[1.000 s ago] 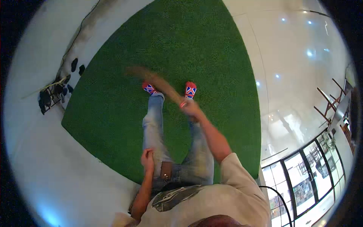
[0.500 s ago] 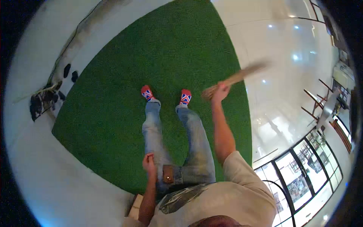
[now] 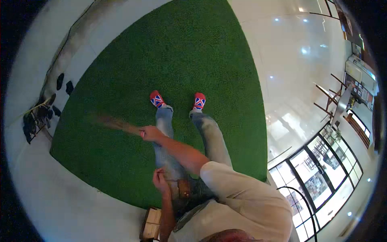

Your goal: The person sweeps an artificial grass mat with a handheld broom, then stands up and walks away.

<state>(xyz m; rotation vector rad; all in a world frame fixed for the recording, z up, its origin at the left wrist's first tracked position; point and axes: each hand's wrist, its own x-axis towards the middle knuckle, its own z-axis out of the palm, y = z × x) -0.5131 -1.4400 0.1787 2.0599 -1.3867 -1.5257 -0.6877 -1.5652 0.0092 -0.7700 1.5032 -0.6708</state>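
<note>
My right hand (image 3: pixel 151 133) reaches across my body, closed around the near end of a brown stick-like thing (image 3: pixel 121 125). Motion blurs its far end, which points left over the green turf mat (image 3: pixel 201 48); its exact kind cannot be made out. Beside my left thigh is my left hand (image 3: pixel 160 180), fingers curled in, with nothing seen in them. It is near a brown leather patch (image 3: pixel 184 188) at the waist of my jeans. My feet, in red, white and blue socks (image 3: pixel 199 101), stand apart on the mat.
Pale floor surrounds the mat. A dark-leaved plant (image 3: pixel 36 119) and dark objects (image 3: pixel 60 81) are at left. A wooden box (image 3: pixel 151 223) sits behind my left arm. At right are a table with wooden legs (image 3: pixel 340 101) and black-framed glass doors (image 3: pixel 318 173).
My right hand has swung from the right side across to the left, taking the brown stick-like thing with it. My left hand stays by my thigh. The camera view has shifted slightly.
</note>
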